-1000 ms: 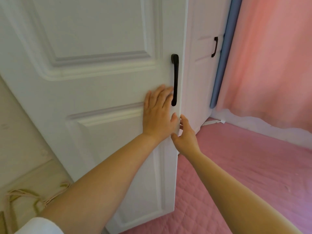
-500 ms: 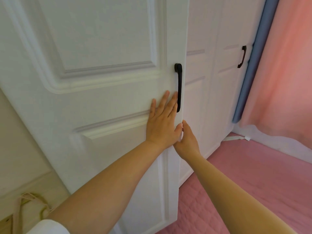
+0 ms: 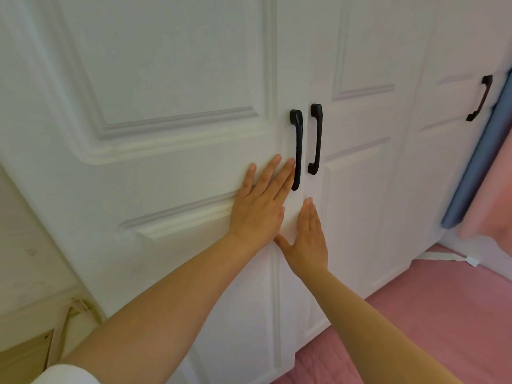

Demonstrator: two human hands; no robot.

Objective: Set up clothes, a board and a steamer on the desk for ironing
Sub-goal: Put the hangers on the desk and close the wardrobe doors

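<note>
— What is at the far left?

— A pale wall and, low down, beige straps [image 3: 65, 314] of some bag on the floor. A white sleeve [image 3: 63, 374] shows at the bottom edge.

— And the hands?

— The left hand [image 3: 259, 210] lies flat on the white wardrobe door [image 3: 166, 79], fingers straight, released, grasping nothing; its fingertips are just beside the black handle [image 3: 297, 151]. The right hand [image 3: 310, 239] is also flat and released, pressing near the seam between this door and the next door [image 3: 365, 189], below the second black handle [image 3: 315, 138].

— Where are the clothes, board and steamer?

— I cannot see them. Further right are a third handle [image 3: 479, 98], a blue strip [image 3: 471, 176], a pink curtain [image 3: 498, 189] and a pink quilted mat [image 3: 429, 328].
</note>
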